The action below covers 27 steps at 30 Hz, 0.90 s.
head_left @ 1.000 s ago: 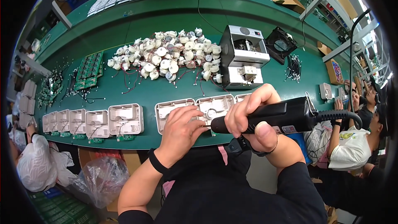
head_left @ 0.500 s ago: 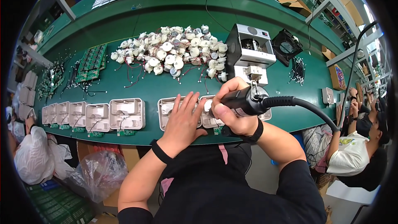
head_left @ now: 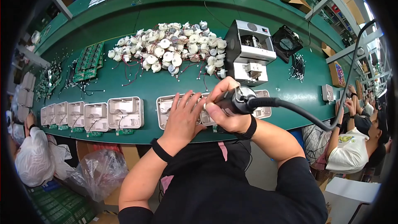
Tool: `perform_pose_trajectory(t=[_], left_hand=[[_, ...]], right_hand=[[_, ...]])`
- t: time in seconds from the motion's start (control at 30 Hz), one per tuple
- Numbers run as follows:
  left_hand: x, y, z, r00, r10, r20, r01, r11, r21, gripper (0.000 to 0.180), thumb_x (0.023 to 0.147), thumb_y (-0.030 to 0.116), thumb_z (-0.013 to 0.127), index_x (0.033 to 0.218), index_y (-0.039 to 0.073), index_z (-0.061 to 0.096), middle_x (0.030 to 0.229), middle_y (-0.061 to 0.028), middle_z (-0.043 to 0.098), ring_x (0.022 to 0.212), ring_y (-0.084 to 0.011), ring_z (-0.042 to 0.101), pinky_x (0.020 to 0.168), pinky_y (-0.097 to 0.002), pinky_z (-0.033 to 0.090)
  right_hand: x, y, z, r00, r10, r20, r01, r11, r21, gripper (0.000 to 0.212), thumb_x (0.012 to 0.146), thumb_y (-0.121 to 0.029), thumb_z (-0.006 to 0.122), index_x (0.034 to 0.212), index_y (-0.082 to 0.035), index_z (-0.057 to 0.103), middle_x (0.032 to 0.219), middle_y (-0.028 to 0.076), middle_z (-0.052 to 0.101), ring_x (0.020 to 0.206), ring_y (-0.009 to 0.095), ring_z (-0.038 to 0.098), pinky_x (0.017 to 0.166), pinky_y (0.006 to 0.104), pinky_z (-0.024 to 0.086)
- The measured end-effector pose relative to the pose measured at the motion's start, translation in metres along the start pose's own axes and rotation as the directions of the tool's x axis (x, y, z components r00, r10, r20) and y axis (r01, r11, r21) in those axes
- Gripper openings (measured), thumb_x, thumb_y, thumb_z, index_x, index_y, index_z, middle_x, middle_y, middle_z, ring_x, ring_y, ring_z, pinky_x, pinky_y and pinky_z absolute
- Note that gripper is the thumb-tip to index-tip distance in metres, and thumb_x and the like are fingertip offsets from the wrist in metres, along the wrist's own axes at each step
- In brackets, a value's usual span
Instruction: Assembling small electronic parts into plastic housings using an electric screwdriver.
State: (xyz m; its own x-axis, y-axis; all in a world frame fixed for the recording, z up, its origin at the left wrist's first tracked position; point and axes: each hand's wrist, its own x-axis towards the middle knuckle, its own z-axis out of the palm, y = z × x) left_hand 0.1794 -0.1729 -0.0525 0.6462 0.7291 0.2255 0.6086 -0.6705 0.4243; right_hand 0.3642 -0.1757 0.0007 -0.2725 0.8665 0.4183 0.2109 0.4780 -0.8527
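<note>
Hands: left hand [head_left: 182, 116] spread flat on white housing [head_left: 168, 107]; right hand [head_left: 224, 108] gripping black screwdriver [head_left: 242, 101].

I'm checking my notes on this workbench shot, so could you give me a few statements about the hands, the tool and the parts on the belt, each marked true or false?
1. The right hand grips a black powered screwdriver with a cable. True.
2. The left hand lies flat on a white plastic housing. True.
3. The pile of small white motors sits at the near edge of the green table. False: it lies farther back, beyond the row of housings.
4. The left hand holds a green circuit board. False: the green circuit boards lie far to the left, untouched.
5. A grey machine stands right of the motor pile. True.
</note>
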Motion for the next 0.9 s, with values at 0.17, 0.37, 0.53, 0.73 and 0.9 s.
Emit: perform_pose_trajectory(t=[0.17,0.37,0.53,0.73,0.9], left_hand=[[-0.004,-0.004,-0.001,0.999,0.013,0.033,-0.014,1.000,0.025,0.088,0.062,0.027,0.085,0.137,0.008,0.044,0.140,-0.0112,0.045,0.133,-0.0330,0.039,0.113,-0.0520,0.026],[-0.002,0.016,-0.031,0.998,-0.047,0.040,0.046,0.999,0.022,0.090,0.063,0.025,0.086,0.140,0.007,0.042,0.139,-0.0150,0.045,0.132,-0.0341,0.040,0.113,-0.0515,0.027],[-0.004,0.052,-0.052,0.999,0.019,0.026,-0.008,0.926,-0.376,0.081,0.069,0.020,0.084,0.138,0.003,0.043,0.133,-0.0206,0.050,0.125,-0.0348,0.048,0.106,-0.0447,0.037],[-0.057,0.039,-0.017,0.963,-0.191,0.190,0.267,0.593,-0.760,0.039,0.078,0.011,0.074,0.111,-0.002,0.057,0.107,-0.0189,0.063,0.098,-0.0304,0.062,0.087,-0.0352,0.047],[-0.059,0.036,-0.026,0.875,-0.467,0.131,0.463,0.726,-0.509,0.018,0.080,0.005,0.069,0.095,-0.002,0.062,0.086,-0.0149,0.068,0.077,-0.0282,0.064,0.077,-0.0358,0.048]], right_hand=[[0.007,-0.006,0.003,0.999,-0.008,-0.045,0.012,0.995,0.099,0.029,0.083,-0.004,0.065,0.103,-0.005,0.044,0.078,0.005,0.057,0.069,0.009,0.056,0.064,0.0256,0.047],[-0.005,-0.063,-0.024,0.932,0.153,-0.329,0.046,0.849,0.526,0.030,0.081,-0.003,0.070,0.102,-0.005,0.048,0.078,0.004,0.058,0.065,0.008,0.056,0.060,0.0271,0.048],[-0.010,-0.084,-0.016,0.848,0.450,-0.280,-0.210,0.771,0.601,0.031,0.084,-0.011,0.073,0.104,-0.004,0.052,0.079,0.005,0.060,0.066,0.013,0.061,0.062,0.0298,0.051],[-0.022,-0.061,0.021,0.960,0.030,-0.279,-0.004,0.996,0.093,0.033,0.085,-0.028,0.070,0.097,-0.001,0.055,0.075,0.009,0.062,0.059,0.024,0.062,0.060,0.0321,0.052],[-0.064,-0.022,-0.035,0.916,0.296,-0.271,-0.381,0.426,-0.821,0.032,0.083,-0.034,0.067,0.084,-0.003,0.065,0.070,0.009,0.066,0.061,0.028,0.066,0.056,0.0386,0.053]])
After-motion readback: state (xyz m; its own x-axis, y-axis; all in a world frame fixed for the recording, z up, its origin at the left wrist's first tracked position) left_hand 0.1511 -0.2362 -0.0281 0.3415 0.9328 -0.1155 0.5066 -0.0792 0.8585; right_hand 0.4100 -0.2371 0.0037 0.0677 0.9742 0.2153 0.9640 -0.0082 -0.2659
